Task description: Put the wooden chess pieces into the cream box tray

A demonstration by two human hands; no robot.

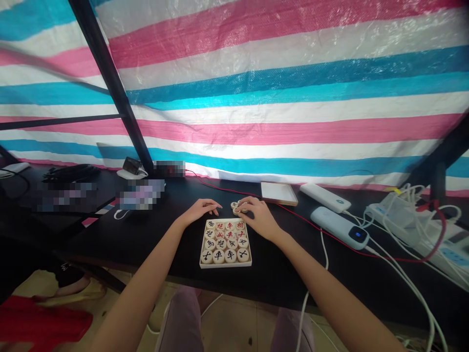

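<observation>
A shallow pale wooden box (pixel 225 265) lies on the black table (pixel 154 234), filled with round wooden chess discs (pixel 225 240) marked in red and black. My left hand (pixel 201 211) rests just behind the box's far left corner, fingers curled loosely and flat on the table, holding nothing that shows. My right hand (pixel 256 215) sits behind the box's far right corner, its fingers closed over a few loose discs (pixel 235 206) on the table.
The box's flat wooden lid (pixel 278 193) lies behind my right hand. Two white power banks (pixel 340 227) and a power strip (pixel 414 222) with white cables and a red wire (pixel 315 227) crowd the right. A striped tarp hangs behind. Black gear sits at the far left.
</observation>
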